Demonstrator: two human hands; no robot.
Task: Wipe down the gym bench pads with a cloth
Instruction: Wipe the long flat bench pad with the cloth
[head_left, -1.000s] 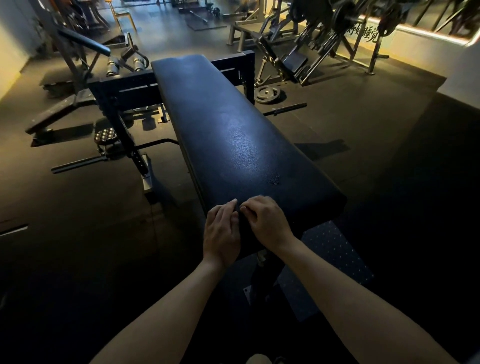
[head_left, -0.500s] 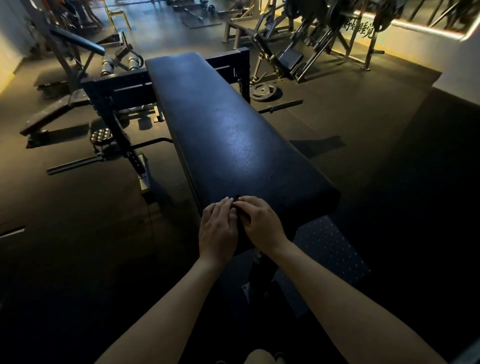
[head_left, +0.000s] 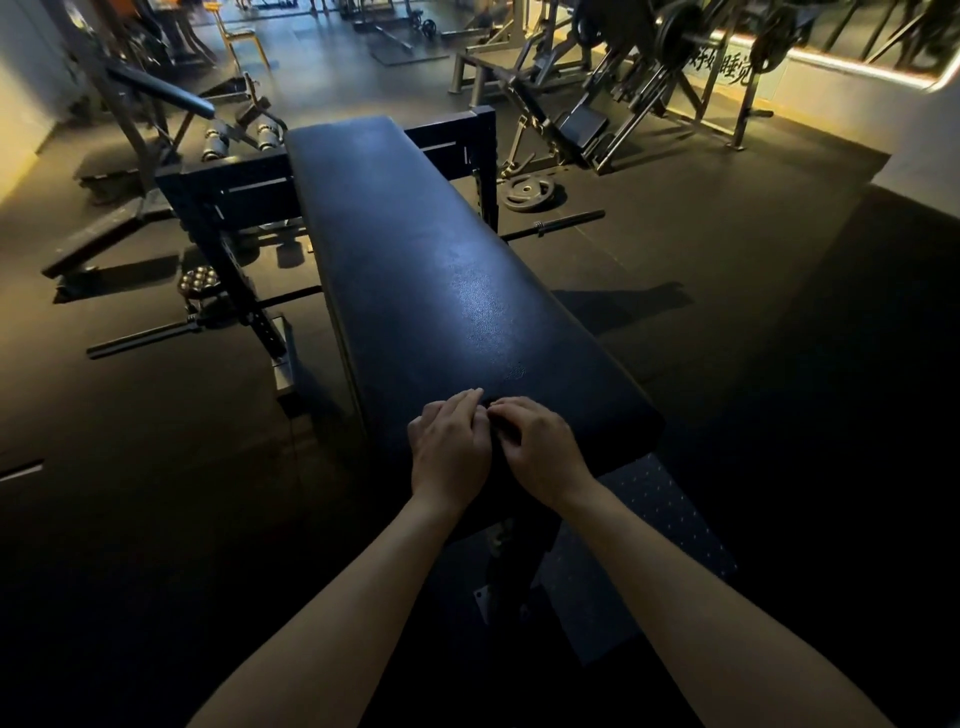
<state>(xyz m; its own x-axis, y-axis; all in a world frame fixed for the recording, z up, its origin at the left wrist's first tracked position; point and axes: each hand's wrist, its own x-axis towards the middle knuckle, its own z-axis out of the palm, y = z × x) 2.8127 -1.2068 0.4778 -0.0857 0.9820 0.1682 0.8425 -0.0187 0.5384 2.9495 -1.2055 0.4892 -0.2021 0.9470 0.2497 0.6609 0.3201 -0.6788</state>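
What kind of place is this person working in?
A gym, almost certainly: a long padded bench fills the middle, a weight plate and a barbell lie beside it, and plate-loaded machines stand behind.

Left hand (head_left: 449, 447) lies beside right hand (head_left: 540, 449) at the near end of the bench pad (head_left: 415, 260), perhaps over cloth (head_left: 495, 432).
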